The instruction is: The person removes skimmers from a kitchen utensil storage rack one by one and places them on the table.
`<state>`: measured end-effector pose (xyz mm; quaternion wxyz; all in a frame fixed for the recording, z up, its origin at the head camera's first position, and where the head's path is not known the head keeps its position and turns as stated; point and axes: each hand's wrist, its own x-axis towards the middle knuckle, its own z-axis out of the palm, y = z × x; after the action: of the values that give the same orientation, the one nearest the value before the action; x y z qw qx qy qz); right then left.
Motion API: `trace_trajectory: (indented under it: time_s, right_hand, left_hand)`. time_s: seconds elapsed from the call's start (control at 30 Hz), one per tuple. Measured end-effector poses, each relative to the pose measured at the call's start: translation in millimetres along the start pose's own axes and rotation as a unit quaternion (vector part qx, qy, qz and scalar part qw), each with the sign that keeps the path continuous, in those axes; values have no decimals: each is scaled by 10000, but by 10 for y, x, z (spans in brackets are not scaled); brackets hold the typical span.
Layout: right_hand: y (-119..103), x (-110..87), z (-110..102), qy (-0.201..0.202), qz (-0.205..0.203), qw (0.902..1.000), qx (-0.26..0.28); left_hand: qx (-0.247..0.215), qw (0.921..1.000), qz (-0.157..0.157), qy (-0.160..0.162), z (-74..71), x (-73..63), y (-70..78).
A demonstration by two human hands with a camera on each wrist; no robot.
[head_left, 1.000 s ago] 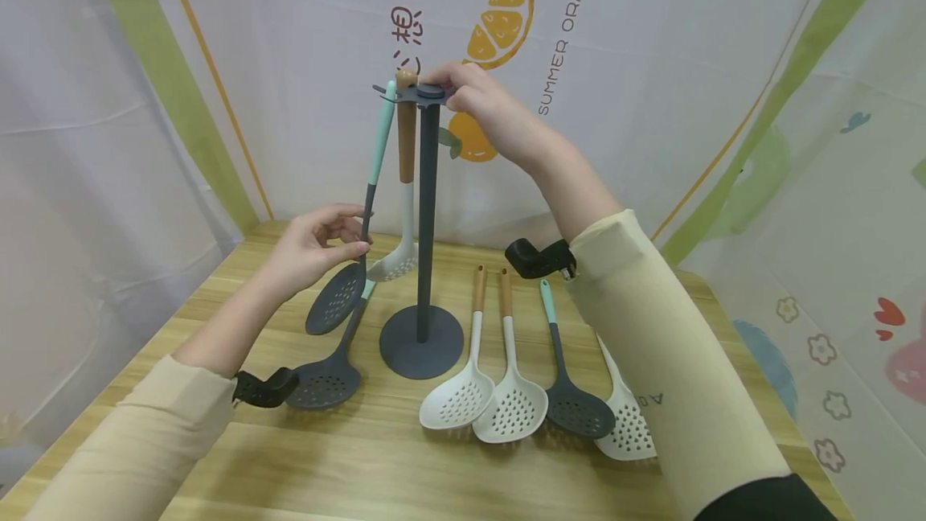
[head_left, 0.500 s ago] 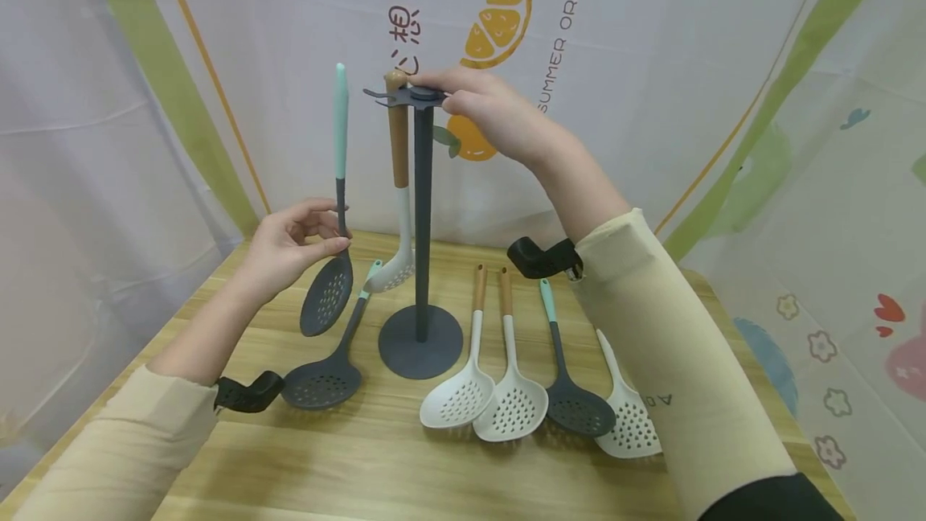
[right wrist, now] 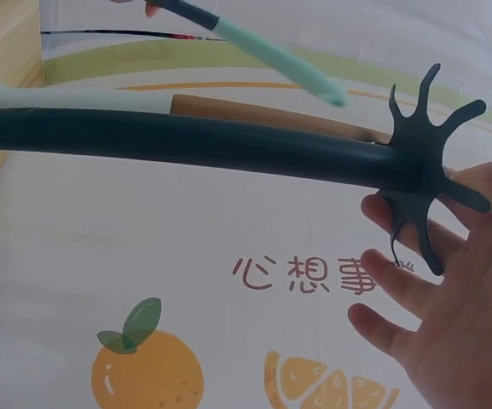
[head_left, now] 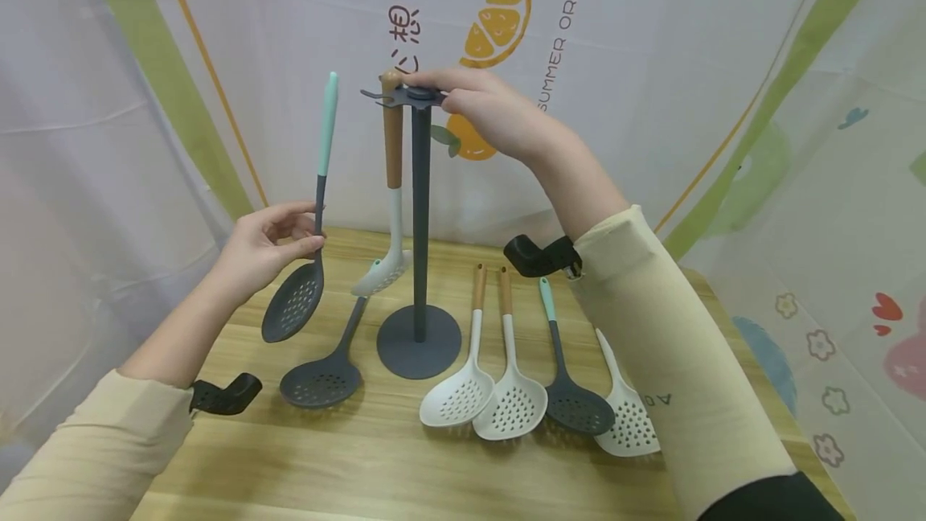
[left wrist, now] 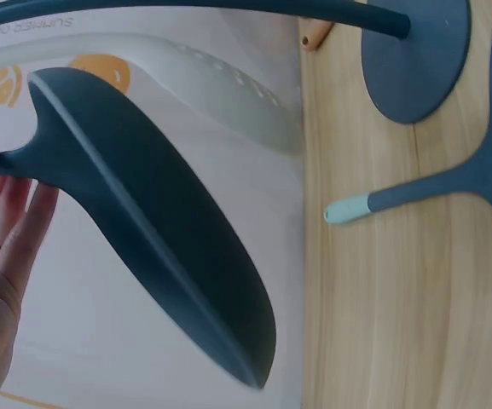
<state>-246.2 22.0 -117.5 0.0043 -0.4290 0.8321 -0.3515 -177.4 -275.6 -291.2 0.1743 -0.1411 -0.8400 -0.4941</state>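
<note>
The left hand (head_left: 264, 248) pinches the neck of a dark grey perforated skimmer with a mint-green handle (head_left: 307, 244), held above the wooden counter (head_left: 362, 457) at 9 o'clock of the dark grey utensil stand (head_left: 419, 223). Its long axis is near upright, handle toward 12, bowl toward 7. Farther back, the right hand (head_left: 492, 115) rests relaxed fingers on the stand's hook crown (right wrist: 425, 183); whether they grip is unclear.
</note>
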Motion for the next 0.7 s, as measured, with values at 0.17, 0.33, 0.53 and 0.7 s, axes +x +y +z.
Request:
trace_trajectory:
  time_s: [0.17,0.33,0.53,0.7]
  right_hand:
    - [24,29,19,-94,-179,9996,188]
    - [27,34,33,-57,-95,9997,212]
    - [-23,19,50,-95,20,9998,168]
    - [-88,25,74,100,118,9998,83]
  left_hand:
    - [290,9993,-231,-11,-47,-25,-58]
    - [501,9981,-343,-63,-72,-39,-139]
    - [740,9961,-475,-123,-94,-62,-233]
    - [892,9945,-529,-115,-126,-78,-313]
